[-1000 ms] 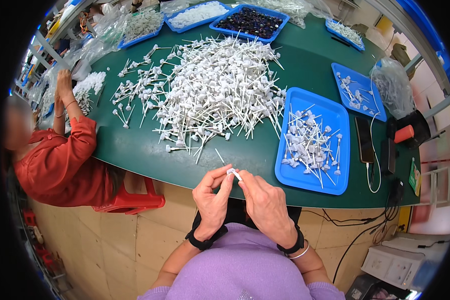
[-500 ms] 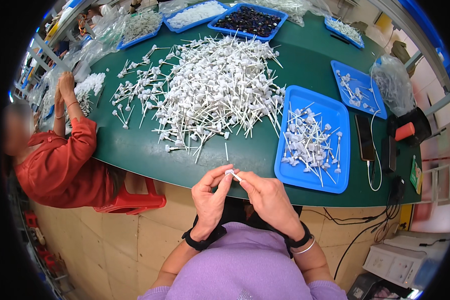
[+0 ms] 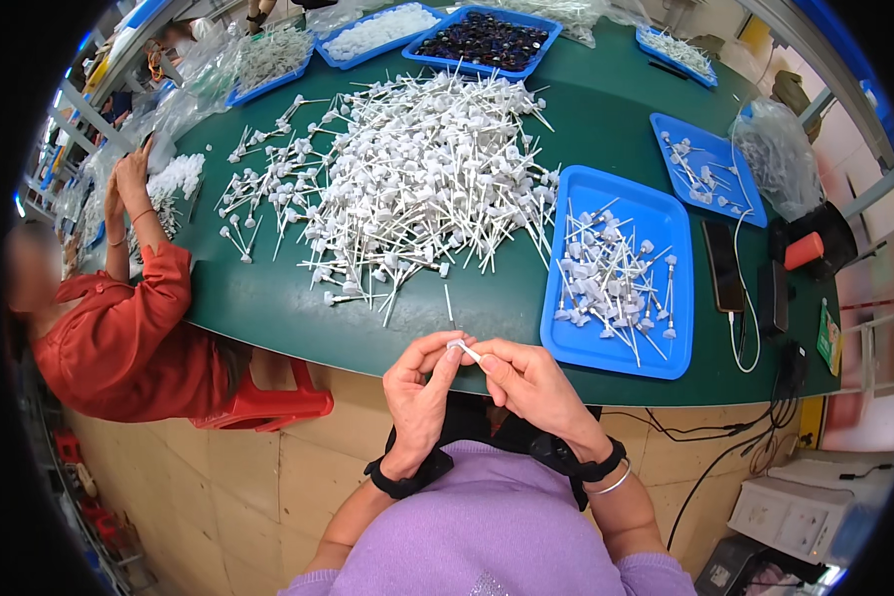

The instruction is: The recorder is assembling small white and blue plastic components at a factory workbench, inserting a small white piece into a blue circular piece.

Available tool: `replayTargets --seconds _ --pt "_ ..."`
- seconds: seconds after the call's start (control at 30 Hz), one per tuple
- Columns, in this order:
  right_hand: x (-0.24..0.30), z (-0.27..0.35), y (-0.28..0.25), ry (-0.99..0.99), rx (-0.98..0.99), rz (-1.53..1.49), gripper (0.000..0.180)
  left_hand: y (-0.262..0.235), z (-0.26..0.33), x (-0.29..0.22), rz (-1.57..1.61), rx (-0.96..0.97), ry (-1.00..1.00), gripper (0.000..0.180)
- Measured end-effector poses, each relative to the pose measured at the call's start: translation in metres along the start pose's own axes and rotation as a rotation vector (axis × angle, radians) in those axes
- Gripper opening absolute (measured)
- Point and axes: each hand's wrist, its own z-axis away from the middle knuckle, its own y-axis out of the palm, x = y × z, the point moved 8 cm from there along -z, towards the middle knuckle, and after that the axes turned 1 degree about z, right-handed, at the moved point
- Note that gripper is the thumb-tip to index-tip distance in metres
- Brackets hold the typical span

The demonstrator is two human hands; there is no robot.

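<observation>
While the green table (image 3: pixel 278 308) fills most of my view: everything on it sits a touch higher and further left than half a second ago, but it all shifts together, so I reckon that's just my head tipping.

White pile (image 3: pixel 432 179): looks like the same heap as a second ago, nothing obviously added or taken.

Blue tray (image 3: pixel 588 191): same deal over on the right, no newcomer that I can spot, so I'd say I'm mid-job on what's in my fingers.

Right hand (image 3: pixel 538 382): okay, real change here. Compared with a second ago it's rolled, so more thumb shows, and the wrist swings out a bit. Pose-wise it comes in from the right, thumb and fingertips pinched on a thin white stick (image 3: pixel 472 354).

Left hand (image 3: pixel 419 392): barely budges. Fingers point away from me and curl in, thumb tip pressed up to meet them, gripping a small white piece (image 3: pixel 456 345).

Far stem (image 3: pixel 449 303): sticks out past my left fingertips, almost straight away from me; a second ago it's leaning left. My guess is the piece got turned, but can't tell if they're joined.

White piece: right between my two hands' fingertips, at the table's near edge, stick angled toward my right hand. Can't see whether it's seated.
</observation>
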Motion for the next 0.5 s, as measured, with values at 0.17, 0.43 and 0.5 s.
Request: replayTargets --seconds 0.17,0.43,0.5 --pt "-0.003 0.000 0.002 -0.017 -0.007 -0.039 0.027 0.001 0.000 -0.007 -0.158 -0.002 0.077 0.018" --pt "0.035 0.005 -0.004 -0.107 -0.046 0.314 0.026 -0.004 -0.007 -0.014 -0.277 0.036 0.081 0.021" --pt "0.043 0.011 -0.005 -0.152 -0.091 0.416 0.023 -0.006 -0.007 -0.006 -0.131 0.023 -0.023 0.022"
